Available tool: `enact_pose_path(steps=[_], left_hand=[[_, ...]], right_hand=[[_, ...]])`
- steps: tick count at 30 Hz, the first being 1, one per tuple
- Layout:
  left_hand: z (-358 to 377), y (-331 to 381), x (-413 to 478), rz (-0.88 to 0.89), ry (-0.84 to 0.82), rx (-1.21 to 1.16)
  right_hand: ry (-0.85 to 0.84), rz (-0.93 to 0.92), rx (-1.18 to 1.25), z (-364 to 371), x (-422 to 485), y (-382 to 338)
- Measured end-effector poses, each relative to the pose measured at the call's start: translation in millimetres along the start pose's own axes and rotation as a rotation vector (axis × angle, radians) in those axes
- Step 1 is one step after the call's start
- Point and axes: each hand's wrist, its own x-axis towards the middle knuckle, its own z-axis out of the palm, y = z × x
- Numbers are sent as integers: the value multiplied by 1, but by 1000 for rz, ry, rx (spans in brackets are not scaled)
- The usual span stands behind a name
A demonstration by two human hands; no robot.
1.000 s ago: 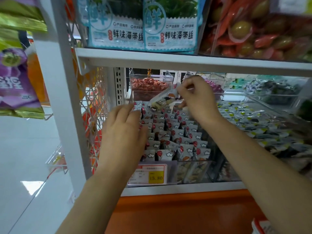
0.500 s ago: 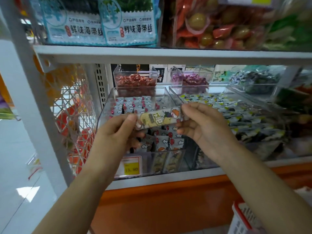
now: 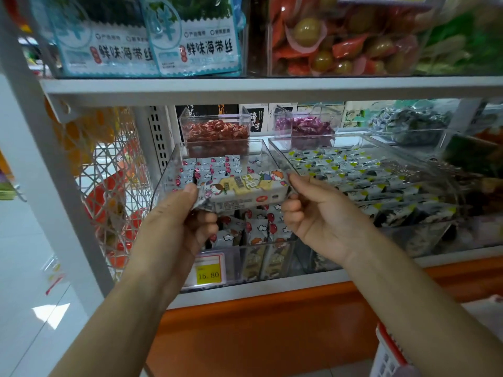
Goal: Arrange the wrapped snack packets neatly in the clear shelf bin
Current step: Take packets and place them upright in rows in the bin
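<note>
The left hand (image 3: pixel 174 224) pinches the crinkled left end of a wrapped snack packet (image 3: pixel 245 189), and the right hand (image 3: pixel 321 217) pinches its right end, fingers curled beneath. The packet hangs level over the middle of the clear bin (image 3: pixel 164 183), above rows of packets (image 3: pixel 215 170) standing inside. Farther up, open room lies under the upper shelf board (image 3: pixel 245 88).

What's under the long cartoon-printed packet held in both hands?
Upright rows of small grey red-balloon packets in the clear plastic bin. The held packet, left hand and right hand hide the middle rows.
</note>
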Motion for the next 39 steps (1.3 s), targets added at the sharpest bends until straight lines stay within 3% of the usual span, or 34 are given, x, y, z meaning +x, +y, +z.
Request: enact_pose_path(steps=[7, 13, 20, 30, 39], left_hand=[[-5, 3, 1, 49, -63, -5], [-6, 3, -3, 238, -35, 316], [-5, 3, -4, 274, 16, 323], [-1, 5, -7, 307, -136, 278], [-5, 2, -2, 228, -113, 88]], right_hand=[[43, -73, -120, -2, 0, 6], [29, -110, -164, 0, -2, 5], [-76, -235, -343, 0, -5, 4], [50, -233, -218, -2, -3, 3], [24, -206, -157, 0, -3, 4]])
